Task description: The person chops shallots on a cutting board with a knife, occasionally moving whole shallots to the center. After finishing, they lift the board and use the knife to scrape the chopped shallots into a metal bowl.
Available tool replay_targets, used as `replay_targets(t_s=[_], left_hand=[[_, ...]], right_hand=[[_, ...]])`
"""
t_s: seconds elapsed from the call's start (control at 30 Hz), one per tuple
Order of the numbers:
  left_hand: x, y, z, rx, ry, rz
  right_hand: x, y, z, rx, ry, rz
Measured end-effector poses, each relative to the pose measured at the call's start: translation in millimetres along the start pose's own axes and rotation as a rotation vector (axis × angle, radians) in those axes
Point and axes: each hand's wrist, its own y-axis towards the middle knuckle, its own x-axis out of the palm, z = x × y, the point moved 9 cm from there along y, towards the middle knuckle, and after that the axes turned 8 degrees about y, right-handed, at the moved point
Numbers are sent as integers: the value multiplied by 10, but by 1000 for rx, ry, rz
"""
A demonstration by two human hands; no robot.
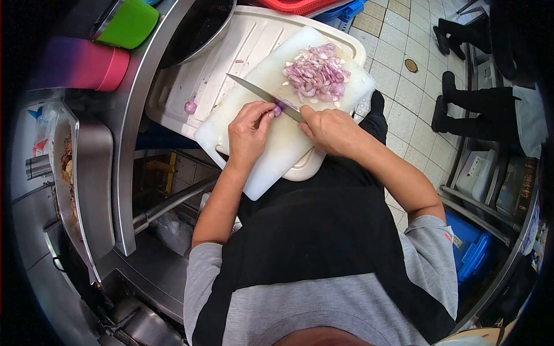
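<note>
On the white cutting board, my left hand has its grip pinched on a small shallot piece, fingertips curled over it. Right hand grip is wrapped tight round the knife handle, blade lying just beside the piece, tip pointing far-left. Sliced shallot pile sits on the board's far end; one whole shallot lies on the tray to the left.

No legible text or labels anywhere.

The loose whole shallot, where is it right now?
In the head view, the whole shallot lies on the white tray, just off the cutting board's left edge, apart from the left hand.
</note>
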Motion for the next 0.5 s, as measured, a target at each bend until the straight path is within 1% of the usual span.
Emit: replay_targets(t_s=[0.13,0.2,0.3,0.4,0.5], left_hand=[[3,-13,-6,-40,-50,-14],[12,-22,-33,-51,-54,-18],[24,-25,-52,-36,-79,-7],[35,-34,-71,-45,-99,0],[19,-48,-50,-70,-104,-7]], right_hand=[[-121,-97,-74,-7,-49,-37],[-196,-242,-80,50,-46,-89],[-186,-346,-34,84,-34,-110],[-78,-250,67,72,32,-61],[-116,-180,28,18,-18,-29]])
